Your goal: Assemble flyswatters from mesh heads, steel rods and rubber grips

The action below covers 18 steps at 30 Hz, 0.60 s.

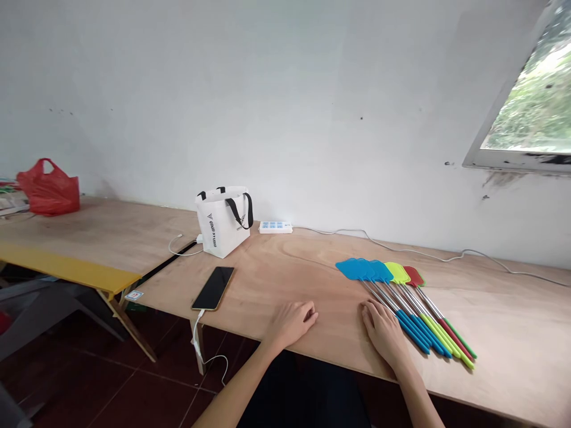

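My left hand (292,324) rests near the front edge of the wooden table (312,285), its fingers loosely curled in with nothing held. My right hand (384,331) also lies on the tabletop, fingers drawn together and bent down, holding nothing visible. Just right of it are several fly swatters (419,312), fanned side by side and overlapping. Their flat heads point toward the wall: blue (357,268), yellow-green (397,272) and red (414,276), with a green edge behind the red one. Metal shafts lead to coloured grips nearest me. The right hand is beside the blue grips; contact is unclear.
A phone (214,288) on a white cable lies left of my left hand. Behind it stand a white tote bag (223,223) and a power strip (275,227), whose cord (388,245) runs along the wall. A red plastic bag (51,190) sits on the neighbouring table.
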### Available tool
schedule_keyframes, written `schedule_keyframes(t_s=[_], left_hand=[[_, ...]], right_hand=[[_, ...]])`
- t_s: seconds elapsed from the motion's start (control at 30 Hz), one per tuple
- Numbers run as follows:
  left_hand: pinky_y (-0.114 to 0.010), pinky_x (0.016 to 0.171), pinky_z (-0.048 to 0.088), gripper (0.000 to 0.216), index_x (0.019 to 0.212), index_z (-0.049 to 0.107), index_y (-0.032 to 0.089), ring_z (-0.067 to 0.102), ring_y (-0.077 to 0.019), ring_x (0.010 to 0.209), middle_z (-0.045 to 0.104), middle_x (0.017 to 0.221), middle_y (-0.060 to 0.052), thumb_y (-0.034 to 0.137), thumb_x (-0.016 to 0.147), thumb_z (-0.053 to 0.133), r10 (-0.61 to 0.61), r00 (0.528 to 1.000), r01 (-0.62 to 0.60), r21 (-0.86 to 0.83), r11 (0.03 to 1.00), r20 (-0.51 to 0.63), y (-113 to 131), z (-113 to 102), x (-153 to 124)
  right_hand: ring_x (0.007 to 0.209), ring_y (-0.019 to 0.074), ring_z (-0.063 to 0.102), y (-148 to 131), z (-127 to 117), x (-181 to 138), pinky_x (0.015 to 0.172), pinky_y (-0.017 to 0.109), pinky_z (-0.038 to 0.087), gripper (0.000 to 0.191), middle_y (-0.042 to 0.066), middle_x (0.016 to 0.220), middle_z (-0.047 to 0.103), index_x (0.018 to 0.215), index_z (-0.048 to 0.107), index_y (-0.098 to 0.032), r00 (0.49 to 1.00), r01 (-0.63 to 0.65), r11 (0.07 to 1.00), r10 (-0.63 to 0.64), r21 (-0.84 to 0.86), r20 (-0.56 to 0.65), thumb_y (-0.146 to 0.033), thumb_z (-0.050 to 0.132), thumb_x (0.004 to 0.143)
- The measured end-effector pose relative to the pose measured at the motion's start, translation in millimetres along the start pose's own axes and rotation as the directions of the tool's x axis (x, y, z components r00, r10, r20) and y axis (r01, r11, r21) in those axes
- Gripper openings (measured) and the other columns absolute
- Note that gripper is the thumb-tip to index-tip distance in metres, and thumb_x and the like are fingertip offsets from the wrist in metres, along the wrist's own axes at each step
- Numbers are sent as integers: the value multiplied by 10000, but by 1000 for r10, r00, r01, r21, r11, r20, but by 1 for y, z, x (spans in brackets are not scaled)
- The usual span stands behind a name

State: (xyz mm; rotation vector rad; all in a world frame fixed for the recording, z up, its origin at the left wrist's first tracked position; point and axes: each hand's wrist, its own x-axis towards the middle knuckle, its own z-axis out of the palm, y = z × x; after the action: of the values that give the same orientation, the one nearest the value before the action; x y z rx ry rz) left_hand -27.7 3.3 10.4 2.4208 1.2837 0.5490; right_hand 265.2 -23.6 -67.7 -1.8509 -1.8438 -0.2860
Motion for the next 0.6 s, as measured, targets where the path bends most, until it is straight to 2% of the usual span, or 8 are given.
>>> schedule_keyframes(t_s=[0.2, 0.3, 0.4, 0.47, 0.6], left_hand=[[-265, 624, 376, 191, 876, 623, 245, 645, -180, 742, 699, 830, 7, 361, 990, 524, 3, 1000, -3, 9, 1000, -10, -2, 3, 0], [-274, 642, 403, 192, 862, 614, 243, 645, -179, 761, 690, 840, 10, 352, 993, 525, 13, 1000, -13, 19, 1000, -21, -3, 6, 1], [-313, 782, 460, 148, 899, 615, 239, 650, -203, 911, 689, 965, -11, 323, 989, 533, 56, 994, -49, 69, 996, -99, -7, 11, 3], [-364, 917, 457, 110, 1009, 624, 245, 629, -227, 1058, 682, 1106, -30, 316, 988, 542, 109, 981, -91, 115, 989, -161, -11, 15, 5], [-406, 1034, 427, 204, 1184, 603, 263, 579, -236, 1213, 646, 1300, -38, 321, 1004, 526, 176, 967, -153, 134, 979, -185, -18, 22, 5]], right_hand=[[1275, 281, 553, 0, -4, 1, 1065, 455, 418, 471, 126, 1355, 629, 1224, 645, -195, 999, -18, 1000, 18, 1, 47, -396, 263, 1035], [1338, 296, 505, -10, -6, 1, 1105, 480, 388, 499, 120, 1410, 600, 1250, 656, -199, 995, -13, 1000, 13, -8, 95, -431, 271, 1034], [1417, 303, 428, -29, -6, 0, 1157, 530, 325, 504, 89, 1489, 544, 1345, 623, -243, 988, 34, 999, -33, -2, 153, -478, 308, 1029], [1447, 301, 392, -42, -5, -1, 1180, 558, 289, 519, 70, 1530, 506, 1409, 579, -273, 980, 58, 998, -61, 17, 191, -506, 310, 1031], [1468, 299, 366, -55, -5, -2, 1194, 576, 268, 535, 58, 1554, 482, 1454, 540, -298, 972, 68, 997, -75, 38, 222, -525, 297, 1036]])
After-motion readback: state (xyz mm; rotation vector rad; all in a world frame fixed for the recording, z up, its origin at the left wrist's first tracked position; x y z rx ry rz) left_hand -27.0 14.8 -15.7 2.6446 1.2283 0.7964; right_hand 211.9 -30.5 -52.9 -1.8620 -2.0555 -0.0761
